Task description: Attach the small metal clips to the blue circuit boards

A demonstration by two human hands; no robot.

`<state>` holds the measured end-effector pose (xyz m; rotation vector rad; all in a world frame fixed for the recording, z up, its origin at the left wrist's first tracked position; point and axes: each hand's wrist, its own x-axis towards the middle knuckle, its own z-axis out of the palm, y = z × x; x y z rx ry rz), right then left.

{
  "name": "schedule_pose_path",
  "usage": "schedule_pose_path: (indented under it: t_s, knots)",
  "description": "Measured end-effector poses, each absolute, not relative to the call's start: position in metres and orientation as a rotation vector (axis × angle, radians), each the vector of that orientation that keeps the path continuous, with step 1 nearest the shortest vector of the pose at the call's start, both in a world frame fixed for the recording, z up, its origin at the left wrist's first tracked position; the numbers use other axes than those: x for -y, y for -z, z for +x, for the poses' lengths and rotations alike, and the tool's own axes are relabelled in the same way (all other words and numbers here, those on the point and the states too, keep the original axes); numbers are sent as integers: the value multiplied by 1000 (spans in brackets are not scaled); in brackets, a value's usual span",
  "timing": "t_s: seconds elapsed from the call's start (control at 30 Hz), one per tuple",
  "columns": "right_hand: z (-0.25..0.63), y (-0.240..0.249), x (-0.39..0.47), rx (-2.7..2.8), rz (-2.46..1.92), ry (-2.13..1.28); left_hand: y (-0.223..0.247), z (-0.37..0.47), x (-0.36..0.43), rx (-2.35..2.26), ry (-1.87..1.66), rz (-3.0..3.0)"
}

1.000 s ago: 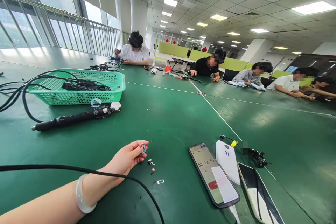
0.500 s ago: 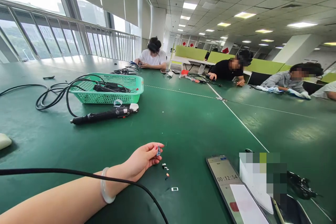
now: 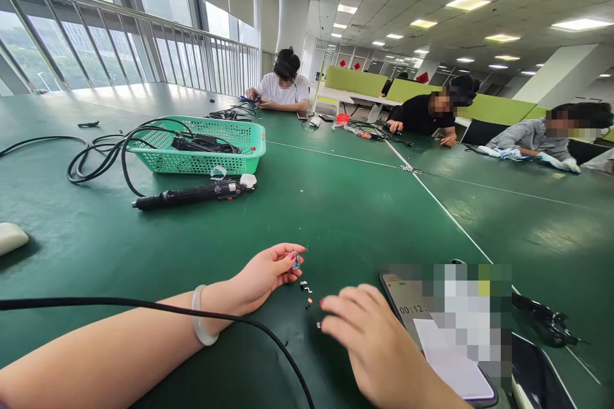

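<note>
My left hand (image 3: 268,271) is closed in a pinch on a small blue part (image 3: 296,261) with dark details; its exact kind is too small to tell. Just above the table, my right hand (image 3: 364,332) has its fingers bent and slightly apart. Its fingertips are over a tiny white rectangular frame (image 3: 319,325), which they mostly cover; whether they touch it I cannot tell. Between the two hands lie a small black and white piece (image 3: 304,285) and a tiny orange-ended piece (image 3: 309,300).
A black electric screwdriver (image 3: 192,194) lies before a green basket (image 3: 201,165) of cables. A black cable (image 3: 144,305) crosses over my left forearm. At right are a phone (image 3: 391,287) with a timer, white paper (image 3: 446,351) and another dark device (image 3: 542,370). Several people sit across the table.
My right hand has come into view from the lower right, reaching the white frame and covering part of the phone. My left hand keeps its pinch. The camera has tilted slightly down.
</note>
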<state>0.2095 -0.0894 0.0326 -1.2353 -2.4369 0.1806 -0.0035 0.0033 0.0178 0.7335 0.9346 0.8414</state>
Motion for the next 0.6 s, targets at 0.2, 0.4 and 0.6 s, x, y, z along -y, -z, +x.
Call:
schedule_pose_path:
  t_s: [0.2,0.4,0.6]
  knots:
    - [175,-31,42,2231,-1598,-620,-16,-4,-2,-914,-809,773]
    - [162,-18,34,2199,-1704,-576,-14,-2,-4,-916,-822,789]
    - [164,-17,34,2196,-1705,-630,-15,-1,-4,-953,-822,758]
